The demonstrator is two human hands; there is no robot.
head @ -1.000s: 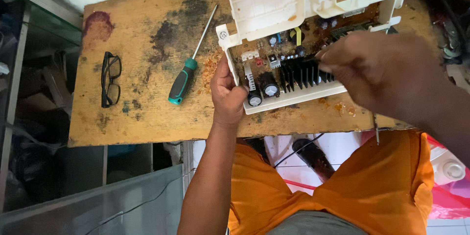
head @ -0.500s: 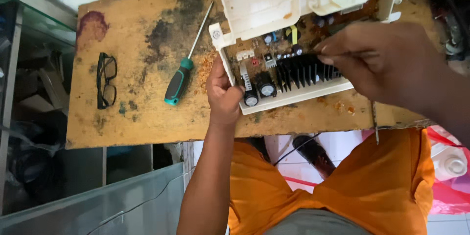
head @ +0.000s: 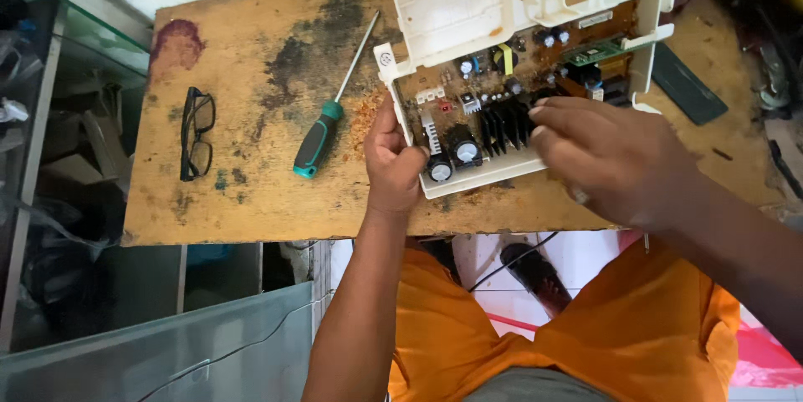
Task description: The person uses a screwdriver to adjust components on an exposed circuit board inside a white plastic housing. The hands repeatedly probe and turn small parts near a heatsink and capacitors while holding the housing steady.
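Circuit board (head: 510,109) in white plastic housing (head: 456,9), lying at the tabletop's (head: 251,201) near right edge. Left hand (head: 393,163), grip closed on the housing's left edge; right hand (head: 611,159), fingers loosely spread over the black heat sink (head: 502,128), holding nothing. Green-handled screwdriver (head: 322,136) just left; black glasses (head: 196,133) farther left.

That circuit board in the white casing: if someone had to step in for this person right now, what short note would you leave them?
Left hand: grips the left edge of the white casing, thumb by the round capacitors.
Right hand: fingertips rest on the circuit board near the black finned heat sink; it holds no tool.
Things: the casing sits tilted on the stained wooden table. A green-handled screwdriver lies to its left, untouched, with black glasses farther left.
Done: the board lies exposed.
Left: the board is still seated in the casing; which part is being worked cannot be told.
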